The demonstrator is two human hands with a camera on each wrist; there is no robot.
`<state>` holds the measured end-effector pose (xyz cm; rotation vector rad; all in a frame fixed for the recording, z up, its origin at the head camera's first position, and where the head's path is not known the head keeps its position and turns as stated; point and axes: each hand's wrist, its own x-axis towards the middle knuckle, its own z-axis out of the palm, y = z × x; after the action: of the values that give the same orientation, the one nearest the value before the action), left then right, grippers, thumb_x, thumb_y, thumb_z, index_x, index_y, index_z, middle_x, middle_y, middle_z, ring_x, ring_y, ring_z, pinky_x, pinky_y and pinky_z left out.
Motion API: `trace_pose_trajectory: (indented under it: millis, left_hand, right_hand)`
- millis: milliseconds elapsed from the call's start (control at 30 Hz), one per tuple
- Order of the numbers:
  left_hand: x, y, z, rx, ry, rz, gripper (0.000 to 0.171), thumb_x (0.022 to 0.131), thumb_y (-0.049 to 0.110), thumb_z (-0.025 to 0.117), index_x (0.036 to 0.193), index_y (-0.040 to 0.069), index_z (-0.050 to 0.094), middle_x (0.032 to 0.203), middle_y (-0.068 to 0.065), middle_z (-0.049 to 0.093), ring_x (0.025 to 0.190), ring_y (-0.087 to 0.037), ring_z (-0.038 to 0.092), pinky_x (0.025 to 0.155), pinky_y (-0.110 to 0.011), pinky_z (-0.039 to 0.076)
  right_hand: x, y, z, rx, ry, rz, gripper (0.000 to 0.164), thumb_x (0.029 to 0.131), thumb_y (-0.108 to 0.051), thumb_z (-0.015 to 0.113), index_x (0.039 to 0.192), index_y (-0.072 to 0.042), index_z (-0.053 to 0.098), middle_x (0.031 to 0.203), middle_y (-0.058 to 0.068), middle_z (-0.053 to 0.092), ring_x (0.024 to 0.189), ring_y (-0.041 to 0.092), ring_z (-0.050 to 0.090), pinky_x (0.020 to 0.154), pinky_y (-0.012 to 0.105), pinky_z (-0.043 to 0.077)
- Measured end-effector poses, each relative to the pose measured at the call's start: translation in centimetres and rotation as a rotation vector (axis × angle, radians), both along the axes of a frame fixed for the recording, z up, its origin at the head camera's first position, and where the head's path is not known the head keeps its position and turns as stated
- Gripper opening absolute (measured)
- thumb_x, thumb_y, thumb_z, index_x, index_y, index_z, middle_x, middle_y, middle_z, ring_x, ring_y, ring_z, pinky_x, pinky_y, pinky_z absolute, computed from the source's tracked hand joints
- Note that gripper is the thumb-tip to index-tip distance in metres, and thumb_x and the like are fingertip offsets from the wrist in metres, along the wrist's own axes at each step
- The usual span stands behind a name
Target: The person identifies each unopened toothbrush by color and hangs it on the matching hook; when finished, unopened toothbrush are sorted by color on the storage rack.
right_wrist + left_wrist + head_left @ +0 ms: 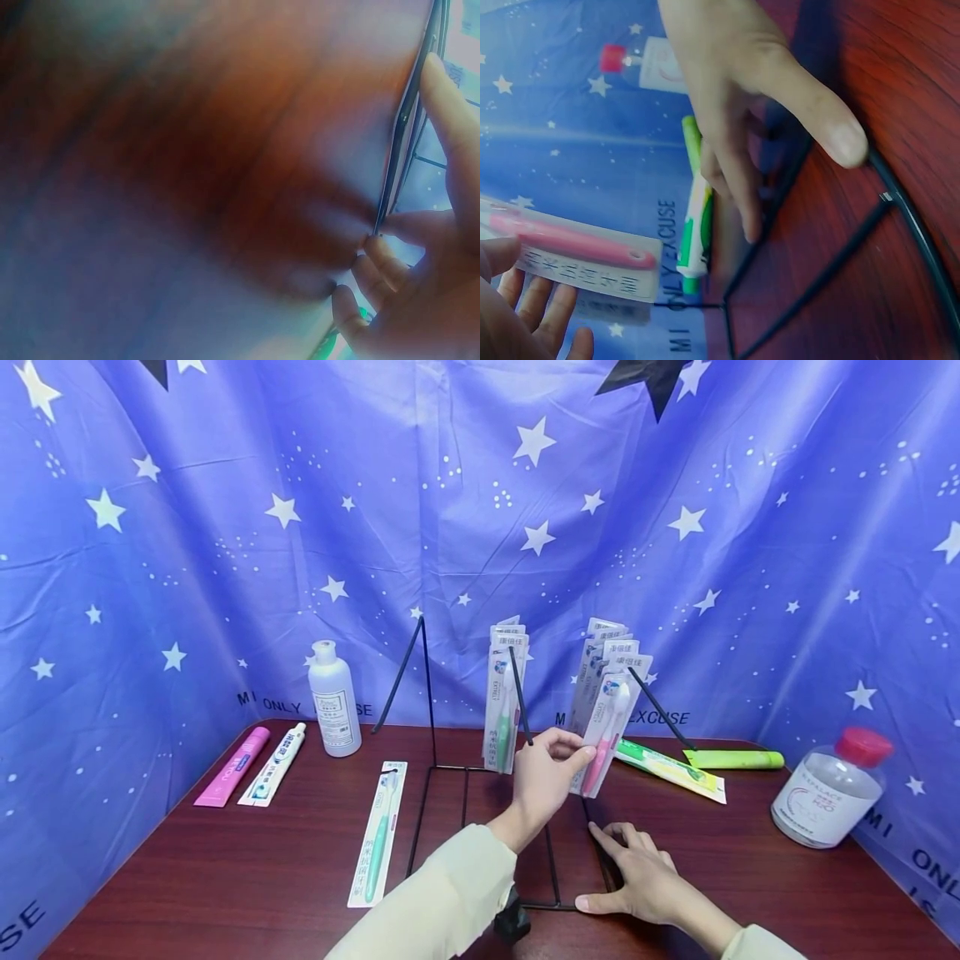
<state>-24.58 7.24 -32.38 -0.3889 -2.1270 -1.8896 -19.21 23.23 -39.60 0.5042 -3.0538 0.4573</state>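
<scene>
My left hand (551, 777) pinches the lower part of a packaged pink toothbrush (606, 735), thumb in front and fingers behind. That pack is the front one of several on the right arm of a black wire rack (555, 868). My right hand (645, 877) rests at the rack's right base, thumb and fingers spread and touching the wire and tabletop. In the left wrist view the pink toothbrush pack (585, 251) lies against the left fingers. Several more packs, the front one a green toothbrush (504, 710), hang on the middle arm. The left arm (397, 672) carries no pack.
A packaged green toothbrush (378, 835) lies left of the rack. Behind it are a pink tube (234, 768), a white tube (273, 766) and a white bottle (333, 697). To the right lie a green-yellow tube (671, 768), a lime tube (735, 759) and a red-capped bottle (828, 789).
</scene>
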Motion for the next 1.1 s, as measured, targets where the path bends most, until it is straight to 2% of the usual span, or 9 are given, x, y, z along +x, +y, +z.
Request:
trace_pose_trajectory:
  millis: [233,500,633,800,900,967,1100]
  left_hand:
    - [-0.4,-1.8,-1.2,-0.091,0.027,-0.023,0.015,0.078,0.018,0.071,0.090,0.010,0.069,0.076,0.001,0.069,0.071,-0.006,0.064,0.064,-0.019,0.049]
    - [0.0,-5.2,-1.4,-0.214,0.048,-0.024,0.016,0.078,0.019,0.071,0.093,0.013,0.067,0.079,0.002,0.069,0.071,-0.006,0.063,0.063,-0.021,0.050]
    - [0.5,-8.0,-1.1,-0.250,0.065,0.008,0.018,0.078,0.021,0.071,0.095,0.015,0.067,0.081,0.004,0.069,0.072,-0.007,0.064,0.065,-0.024,0.050]
    - [1.2,-12.1,-0.9,-0.246,0.093,0.040,0.018,0.079,0.018,0.070,0.096,0.014,0.068,0.081,0.004,0.068,0.073,-0.010,0.063,0.066,-0.024,0.049]
    - [1.5,-14.9,-1.1,-0.310,0.098,0.091,0.018,0.078,0.018,0.071,0.096,0.015,0.068,0.081,0.004,0.069,0.075,-0.011,0.064,0.067,-0.026,0.049]
    - [1.6,-16.7,-1.4,-0.372,0.067,0.134,0.020,0.078,0.021,0.071,0.098,0.017,0.068,0.084,0.004,0.068,0.077,-0.012,0.064,0.068,-0.028,0.049]
    - [1.7,-20.1,-2.8,-0.505,-0.052,0.215,0.030,0.079,0.027,0.070,0.105,0.014,0.066,0.090,0.000,0.068,0.083,-0.016,0.063,0.072,-0.032,0.048]
  right_hand:
    - [0.0,0.0,-0.1,0.008,0.004,-0.004,0.103,0.059,-0.071,0.064,0.136,-0.007,0.042,0.126,0.011,0.041,0.112,0.031,0.038,0.071,0.045,0.037]
    - [0.0,0.1,-0.1,-0.001,0.014,0.007,0.101,0.061,-0.069,0.065,0.137,-0.007,0.041,0.126,0.013,0.040,0.112,0.032,0.038,0.070,0.044,0.037]
    - [0.0,0.1,-0.1,-0.010,0.012,0.009,0.101,0.060,-0.069,0.065,0.137,-0.007,0.041,0.126,0.011,0.040,0.112,0.032,0.037,0.071,0.043,0.036]
    - [0.0,0.0,-0.1,-0.016,0.011,0.006,0.102,0.060,-0.070,0.064,0.137,-0.007,0.041,0.126,0.010,0.040,0.112,0.031,0.037,0.070,0.042,0.036]
    - [0.0,0.0,-0.2,-0.014,0.007,0.006,0.102,0.060,-0.070,0.064,0.137,-0.007,0.041,0.126,0.010,0.040,0.112,0.031,0.037,0.071,0.042,0.036]
    - [-0.1,0.0,-0.2,-0.009,0.008,0.009,0.101,0.061,-0.070,0.064,0.136,-0.007,0.041,0.126,0.010,0.040,0.112,0.031,0.037,0.070,0.042,0.036]
    - [0.0,0.0,-0.1,-0.003,0.009,0.009,0.101,0.061,-0.069,0.064,0.136,-0.006,0.042,0.125,0.012,0.040,0.112,0.031,0.037,0.070,0.042,0.037]
